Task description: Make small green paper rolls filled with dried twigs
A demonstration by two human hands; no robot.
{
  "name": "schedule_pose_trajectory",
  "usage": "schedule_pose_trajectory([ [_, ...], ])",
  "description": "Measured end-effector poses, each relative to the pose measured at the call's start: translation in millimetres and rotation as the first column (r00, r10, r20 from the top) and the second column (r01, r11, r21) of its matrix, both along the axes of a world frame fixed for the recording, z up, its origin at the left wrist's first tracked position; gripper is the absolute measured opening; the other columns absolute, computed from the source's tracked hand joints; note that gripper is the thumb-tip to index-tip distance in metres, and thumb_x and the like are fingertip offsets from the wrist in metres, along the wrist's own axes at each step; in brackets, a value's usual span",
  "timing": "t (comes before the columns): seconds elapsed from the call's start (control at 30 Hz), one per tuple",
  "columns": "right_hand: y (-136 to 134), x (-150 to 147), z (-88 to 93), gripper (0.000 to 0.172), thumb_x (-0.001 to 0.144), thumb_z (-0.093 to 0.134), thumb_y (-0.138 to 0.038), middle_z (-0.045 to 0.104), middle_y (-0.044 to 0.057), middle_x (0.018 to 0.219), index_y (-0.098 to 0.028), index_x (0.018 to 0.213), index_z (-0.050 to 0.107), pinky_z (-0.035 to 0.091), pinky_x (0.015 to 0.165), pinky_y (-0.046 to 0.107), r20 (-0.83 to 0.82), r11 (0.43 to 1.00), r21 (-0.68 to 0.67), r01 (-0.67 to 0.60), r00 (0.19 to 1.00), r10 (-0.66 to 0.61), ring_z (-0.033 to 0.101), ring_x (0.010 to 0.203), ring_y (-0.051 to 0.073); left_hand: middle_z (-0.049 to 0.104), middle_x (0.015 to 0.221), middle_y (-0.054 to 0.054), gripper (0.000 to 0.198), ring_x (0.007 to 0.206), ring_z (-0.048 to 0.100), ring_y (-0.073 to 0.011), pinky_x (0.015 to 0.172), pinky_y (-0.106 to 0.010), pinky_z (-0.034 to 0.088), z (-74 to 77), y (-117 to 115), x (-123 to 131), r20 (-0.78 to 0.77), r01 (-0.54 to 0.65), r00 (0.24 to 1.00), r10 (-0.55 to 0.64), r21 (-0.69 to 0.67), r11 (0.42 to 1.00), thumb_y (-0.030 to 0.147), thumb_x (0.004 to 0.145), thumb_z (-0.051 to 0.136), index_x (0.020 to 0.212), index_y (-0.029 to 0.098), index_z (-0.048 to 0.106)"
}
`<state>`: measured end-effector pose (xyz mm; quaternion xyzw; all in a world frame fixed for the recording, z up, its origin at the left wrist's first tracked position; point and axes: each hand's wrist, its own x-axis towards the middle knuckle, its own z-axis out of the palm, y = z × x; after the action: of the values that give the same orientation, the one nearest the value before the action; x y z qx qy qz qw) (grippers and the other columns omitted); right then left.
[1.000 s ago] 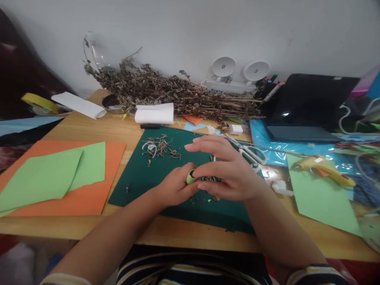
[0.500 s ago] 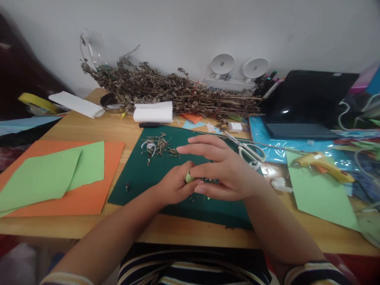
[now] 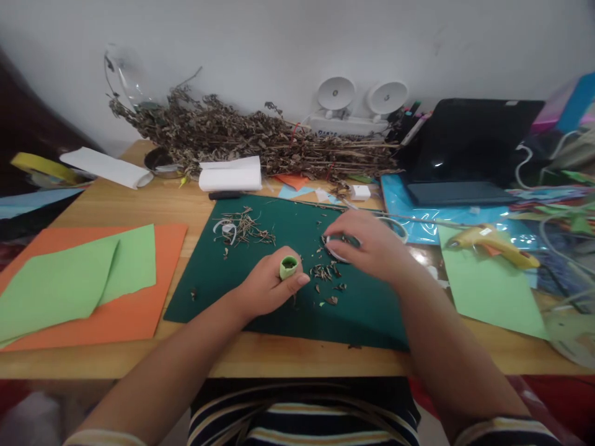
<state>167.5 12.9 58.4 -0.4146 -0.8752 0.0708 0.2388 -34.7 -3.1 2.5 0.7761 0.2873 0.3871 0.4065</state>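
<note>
My left hand [image 3: 267, 285] is closed around a small light-green paper tube [image 3: 289, 267]. The tube's open mouth faces up, with dark dried bits inside. Further right, my right hand [image 3: 367, 244] reaches down to the dark green cutting mat [image 3: 274, 322]. Its thumb and forefinger come close together at a curved white rim [image 3: 338, 255] with dry bits by it; what they pinch, if anything, cannot be made out. Crumbled dried leaves [image 3: 325, 271] lie between the hands. A pile of dry stems [image 3: 253, 229] and a white curved strip [image 3: 227, 230] lie at the mat's upper left.
Green paper [image 3: 60, 279] lies on orange paper [image 3: 139, 310] at left. At right, a yellow glue gun [image 3: 495, 241] rests on another green sheet [image 3: 493, 297]. Scissors [image 3: 398, 230] are partly behind my right hand. Dried plants [image 3: 242, 133], a white roll [image 3: 231, 175] and a black tablet [image 3: 483, 142] stand behind.
My right hand has moved from above the tube rightward and down to the mat. The tube's mouth, hidden before, now shows. The view has shifted slightly.
</note>
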Motion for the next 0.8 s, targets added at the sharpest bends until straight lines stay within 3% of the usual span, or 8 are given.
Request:
schedule_pose_trajectory([
  [0.1, -4, -4, -28.4, 0.03, 0.076, 0.047, -0.044, 0.059, 0.006, 0.08, -0.019, 0.09, 0.056, 0.038, 0.062, 0.03, 0.403, 0.978, -0.145, 0.148, 0.912, -0.078, 0.054, 0.078, 0.021, 0.045, 0.057, 0.002, 0.029, 0.055, 0.044, -0.0094, 0.054, -0.023, 0.036, -0.7, 0, 0, 0.005, -0.005, 1.0, 0.005, -0.023, 1.0, 0.043, 0.08, 0.038, 0.067, 0.017, 0.039],
  [0.2, -12, -11, -43.0, 0.036, 0.072, 0.049, -0.049, 0.059, 0.005, 0.082, -0.02, 0.093, 0.054, 0.035, 0.058, 0.028, 0.53, 0.96, -0.164, 0.226, 0.841, -0.108, 0.054, 0.078, 0.022, 0.046, 0.058, 0.002, 0.027, 0.055, 0.045, -0.0091, 0.054, -0.023, 0.036, -2.6, 0, -1, 0.032, -0.014, 0.999, 0.016, -0.036, 0.999, 0.043, 0.08, 0.04, 0.069, 0.017, 0.04],
  [0.43, -13, -17, -44.3, 0.016, 0.081, 0.039, -0.029, 0.059, 0.004, 0.081, -0.018, 0.085, 0.05, 0.027, 0.047, 0.023, 0.565, 0.934, -0.225, 0.277, 0.818, -0.107, 0.056, 0.073, 0.018, 0.044, 0.056, 0.003, 0.03, 0.053, 0.046, -0.009, 0.053, -0.023, 0.036, -5.4, 1, -1, 0.049, -0.047, 0.998, 0.05, -0.054, 0.997, 0.046, 0.078, 0.041, 0.07, 0.017, 0.041],
  [0.8, -16, -35, -49.2, 0.016, 0.075, 0.039, -0.014, 0.059, 0.01, 0.074, -0.012, 0.079, 0.054, 0.033, 0.047, 0.024, 0.561, 0.918, -0.23, 0.323, 0.815, -0.145, 0.058, 0.067, 0.021, 0.046, 0.055, 0.003, 0.029, 0.052, 0.046, -0.0091, 0.053, -0.023, 0.036, -1.1, 1, -3, 0.042, -0.051, 0.998, 0.052, -0.025, 0.998, 0.045, 0.078, 0.04, 0.07, 0.017, 0.042],
])
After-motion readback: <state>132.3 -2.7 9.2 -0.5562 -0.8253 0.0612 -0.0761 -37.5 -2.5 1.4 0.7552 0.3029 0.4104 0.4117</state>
